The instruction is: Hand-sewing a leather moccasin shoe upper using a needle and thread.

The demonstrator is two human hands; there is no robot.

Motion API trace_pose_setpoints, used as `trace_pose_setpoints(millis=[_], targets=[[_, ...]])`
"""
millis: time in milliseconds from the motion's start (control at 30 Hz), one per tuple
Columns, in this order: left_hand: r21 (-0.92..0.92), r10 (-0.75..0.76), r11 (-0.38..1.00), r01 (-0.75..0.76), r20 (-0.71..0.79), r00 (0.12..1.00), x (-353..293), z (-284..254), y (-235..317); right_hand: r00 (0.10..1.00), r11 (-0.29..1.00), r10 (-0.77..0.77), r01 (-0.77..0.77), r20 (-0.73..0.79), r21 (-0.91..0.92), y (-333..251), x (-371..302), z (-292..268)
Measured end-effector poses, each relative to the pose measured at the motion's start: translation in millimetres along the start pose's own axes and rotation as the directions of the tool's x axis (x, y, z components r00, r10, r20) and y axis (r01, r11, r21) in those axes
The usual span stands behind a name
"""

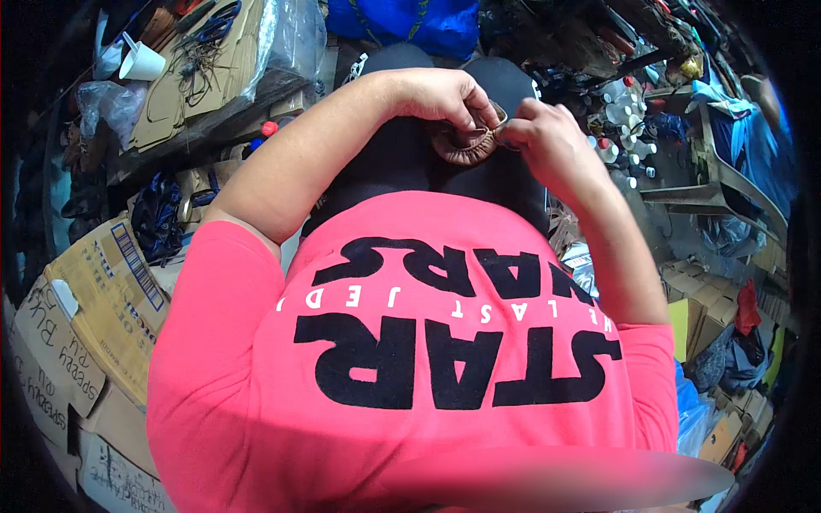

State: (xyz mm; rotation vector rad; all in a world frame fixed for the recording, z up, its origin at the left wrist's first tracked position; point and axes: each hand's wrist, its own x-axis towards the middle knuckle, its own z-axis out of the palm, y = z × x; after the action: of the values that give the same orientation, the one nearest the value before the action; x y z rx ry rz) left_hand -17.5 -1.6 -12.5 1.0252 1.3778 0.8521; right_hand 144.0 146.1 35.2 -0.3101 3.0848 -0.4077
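A small brown leather shoe upper (pixel 466 154), rounded and puckered along its edge, rests over my lap. My left hand (pixel 440 98) reaches across from the left, its fingers closed on the rim with some fingertips inside the opening. At the other side of the rim is my right hand (pixel 547 141), its fingers curled in a pinch close to the leather's edge. Whatever sits between those right fingertips is too small to make out. Dark trousers (pixel 385 162) cover my legs under the work.
On the left, a low table (pixel 218 120) bears cardboard pieces, dark cords and a white cup (pixel 141 62). Cardboard boxes (pixel 111 291) lie lower left. Several white bottles (pixel 629 120) with some red caps stand right, beside a plastic chair (pixel 714 184). A blue bag (pixel 410 21) lies ahead.
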Motion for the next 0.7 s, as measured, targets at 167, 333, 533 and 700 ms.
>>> trace_pose_setpoints(millis=[167,333,533,700], targets=[[0.046,-0.053,0.998,0.052,0.016,0.998,11.1,-5.2,1.6,0.995,0.993,-0.054,0.046,0.078,0.106,16.9,16.5,2.2],[0.113,0.145,0.985,-0.13,-0.141,0.979,13.7,-9.5,-6.4,0.994,0.95,-0.002,-0.031,0.106,0.311,32.0,10.5,3.4],[0.115,0.196,0.98,-0.165,-0.357,0.913,15.5,3.5,-17.4,0.974,0.786,0.159,-0.224,0.162,0.576,31.5,12.5,18.3],[0.615,0.402,0.788,0.001,-0.517,0.756,-41.0,27.3,-9.7,0.817,0.094,0.355,-0.516,0.456,0.851,47.6,-8.3,9.9]])
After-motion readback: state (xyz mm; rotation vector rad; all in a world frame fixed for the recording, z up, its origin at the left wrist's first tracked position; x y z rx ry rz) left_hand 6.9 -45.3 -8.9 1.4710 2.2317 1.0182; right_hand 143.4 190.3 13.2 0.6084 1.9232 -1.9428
